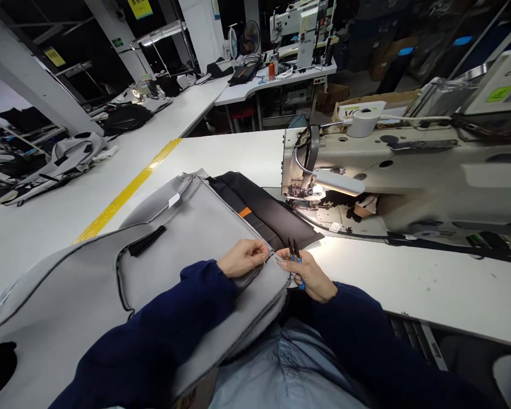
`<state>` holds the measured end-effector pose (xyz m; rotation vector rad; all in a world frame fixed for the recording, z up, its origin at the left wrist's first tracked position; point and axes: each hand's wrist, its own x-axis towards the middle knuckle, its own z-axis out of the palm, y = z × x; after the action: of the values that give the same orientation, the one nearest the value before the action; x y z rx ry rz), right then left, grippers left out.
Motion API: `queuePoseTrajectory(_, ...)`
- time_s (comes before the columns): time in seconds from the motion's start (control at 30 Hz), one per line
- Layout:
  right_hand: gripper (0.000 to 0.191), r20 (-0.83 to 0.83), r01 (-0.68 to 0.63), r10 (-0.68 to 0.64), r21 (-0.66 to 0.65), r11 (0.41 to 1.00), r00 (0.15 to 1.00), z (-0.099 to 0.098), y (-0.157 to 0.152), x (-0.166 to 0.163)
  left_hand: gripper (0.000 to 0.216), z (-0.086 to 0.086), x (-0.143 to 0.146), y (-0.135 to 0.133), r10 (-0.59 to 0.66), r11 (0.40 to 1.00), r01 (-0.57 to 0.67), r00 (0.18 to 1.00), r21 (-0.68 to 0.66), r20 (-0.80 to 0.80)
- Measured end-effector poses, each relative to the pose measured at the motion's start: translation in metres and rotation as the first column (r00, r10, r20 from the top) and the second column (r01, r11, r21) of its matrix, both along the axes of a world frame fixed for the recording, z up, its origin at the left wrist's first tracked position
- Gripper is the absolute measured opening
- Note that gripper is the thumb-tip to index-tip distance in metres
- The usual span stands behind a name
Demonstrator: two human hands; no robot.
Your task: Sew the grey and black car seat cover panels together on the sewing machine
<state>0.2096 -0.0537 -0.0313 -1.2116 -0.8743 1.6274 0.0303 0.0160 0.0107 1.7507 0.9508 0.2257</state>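
A large grey fabric cover with dark seams spreads over the table and down into my lap. My left hand is closed in a pinch on its seam edge. Just to the right, my right hand keeps blue-handled scissors in its palm, black blades pointing up and away from me. Its thumb and forefinger also pinch the cover's edge, close to the left fingertips. Beyond the hands lies a black padded panel with an orange tab, against the cover's far edge. Whatever is between the fingertips is too small to make out.
A sewing machine with a lit lamp stands at the right, near the black panel. Yellow tape crosses the white table. Grey and black sewn pieces are heaped at the left. Another sewing machine stands farther back.
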Motion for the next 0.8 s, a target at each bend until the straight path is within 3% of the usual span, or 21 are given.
queuePoseTrajectory(0.13, 0.041, -0.03, -0.004, 0.004, -0.016, 1.0, 1.0, -0.003, 0.002, 0.001, 0.027, 0.002, 0.0, 0.01, -0.028, 0.988, 0.036, 0.998, -0.151, 0.052)
queuePoseTrajectory(0.3, 0.038, -0.03, -0.01, 0.009, -0.016, 1.0, 1.0, -0.005, 0.002, 0.002, 0.02, 0.005, 0.003, 0.011, -0.049, 0.986, 0.052, 0.999, -0.156, 0.022)
queuePoseTrajectory(0.37, 0.038, -0.024, -0.013, 0.013, -0.011, 1.0, 1.0, -0.005, 0.002, 0.002, 0.015, 0.009, 0.004, 0.006, -0.06, 0.997, 0.057, 0.997, -0.053, -0.056)
queuePoseTrajectory(0.43, 0.037, -0.018, -0.016, 0.016, -0.004, 1.0, 1.0, -0.004, 0.001, 0.002, 0.013, 0.014, 0.004, -0.002, -0.053, 0.981, 0.088, 0.978, 0.174, -0.2)
queuePoseTrajectory(0.5, 0.037, -0.01, -0.013, 0.013, 0.0, 1.0, 1.0, -0.003, 0.001, 0.002, 0.011, 0.019, 0.004, -0.01, -0.014, 0.901, 0.154, 0.945, 0.405, -0.328)
queuePoseTrajectory(0.57, 0.037, -0.001, -0.005, 0.005, -0.003, 1.0, 1.0, -0.003, 0.0, 0.001, 0.005, 0.02, 0.004, -0.013, -0.002, 0.852, 0.195, 0.929, 0.486, -0.369)
queuePoseTrajectory(0.63, 0.037, 0.003, 0.0, 0.0, -0.005, 1.0, 1.0, -0.003, 0.001, 0.001, 0.006, 0.018, 0.002, -0.01, -0.041, 0.903, 0.176, 0.944, 0.392, -0.328)
queuePoseTrajectory(0.7, 0.037, 0.002, -0.001, 0.001, -0.002, 1.0, 1.0, -0.004, 0.001, 0.0, 0.004, 0.014, -0.001, -0.002, -0.078, 0.98, 0.115, 0.971, 0.159, -0.226)
queuePoseTrajectory(0.8, 0.039, 0.005, -0.009, 0.009, -0.003, 1.0, 1.0, -0.005, 0.003, 0.0, 0.013, 0.008, -0.005, 0.01, -0.066, 0.986, 0.057, 0.996, -0.154, -0.056)
